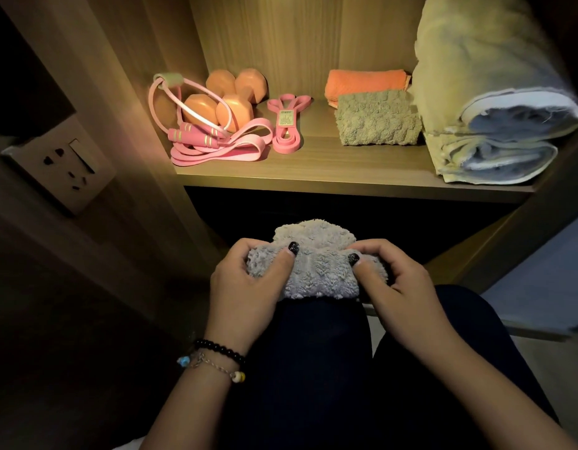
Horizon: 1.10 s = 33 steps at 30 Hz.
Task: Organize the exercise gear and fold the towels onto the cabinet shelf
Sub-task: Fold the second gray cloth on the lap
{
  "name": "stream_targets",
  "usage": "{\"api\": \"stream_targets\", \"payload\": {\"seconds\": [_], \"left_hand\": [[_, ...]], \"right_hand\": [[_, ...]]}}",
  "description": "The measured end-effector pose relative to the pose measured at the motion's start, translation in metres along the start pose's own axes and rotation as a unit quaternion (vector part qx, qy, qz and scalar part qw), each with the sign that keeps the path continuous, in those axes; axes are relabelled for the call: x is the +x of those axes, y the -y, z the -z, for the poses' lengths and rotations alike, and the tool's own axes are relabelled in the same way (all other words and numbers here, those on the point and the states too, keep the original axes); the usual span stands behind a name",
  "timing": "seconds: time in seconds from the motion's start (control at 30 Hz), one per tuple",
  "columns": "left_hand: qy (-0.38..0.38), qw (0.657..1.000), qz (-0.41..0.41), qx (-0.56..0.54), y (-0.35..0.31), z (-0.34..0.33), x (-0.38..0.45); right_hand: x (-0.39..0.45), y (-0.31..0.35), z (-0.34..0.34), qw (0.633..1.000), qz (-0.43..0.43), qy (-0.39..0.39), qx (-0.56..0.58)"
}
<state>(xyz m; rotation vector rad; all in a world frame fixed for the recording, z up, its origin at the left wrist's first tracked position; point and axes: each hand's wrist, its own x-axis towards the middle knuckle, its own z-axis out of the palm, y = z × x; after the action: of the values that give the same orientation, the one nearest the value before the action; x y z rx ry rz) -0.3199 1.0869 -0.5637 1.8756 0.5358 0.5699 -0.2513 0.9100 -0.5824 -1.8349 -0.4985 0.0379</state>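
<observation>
Both hands clamped on grey fluffy towel (316, 267), bunched on dark-trousered lap (323, 345). Left hand (248, 280) gripping towel's left end, fingers (245, 251) curled over top, thumb pressed on front. Right hand (401, 280) gripping right end, thumb pinching fabric. Beyond fingertips, above: cabinet shelf (313, 170). Up-left of left fingers: orange dumbbells (226, 99), pink jump rope (190, 131), pink resistance bands (284, 128). Straight past fingers: folded green towel (378, 121) in front of, touching, folded orange towel (362, 82). Up-right of right fingers: large rolled yellow-white towel (495, 92). Far left: wall socket (60, 170). Beaded bracelets (216, 355) on left wrist.
</observation>
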Motion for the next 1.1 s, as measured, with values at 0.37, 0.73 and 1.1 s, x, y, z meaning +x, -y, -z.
{"api": "stream_targets", "payload": {"seconds": [0.37, 0.73, 1.1], "left_hand": [[-0.058, 0.987, -0.113, 0.096, -0.004, -0.003, 0.005], [0.113, 0.963, -0.238, 0.066, 0.012, 0.010, 0.006], [0.040, 0.998, -0.030, 0.044, -0.007, -0.013, 0.014]], "right_hand": [[-0.003, 0.004, 0.000, 0.918, 0.290, -0.003, -0.270], [0.017, 0.005, 0.019, 0.960, 0.181, 0.120, -0.175], [0.027, 0.003, 0.011, 0.997, -0.007, 0.060, 0.045]]}}
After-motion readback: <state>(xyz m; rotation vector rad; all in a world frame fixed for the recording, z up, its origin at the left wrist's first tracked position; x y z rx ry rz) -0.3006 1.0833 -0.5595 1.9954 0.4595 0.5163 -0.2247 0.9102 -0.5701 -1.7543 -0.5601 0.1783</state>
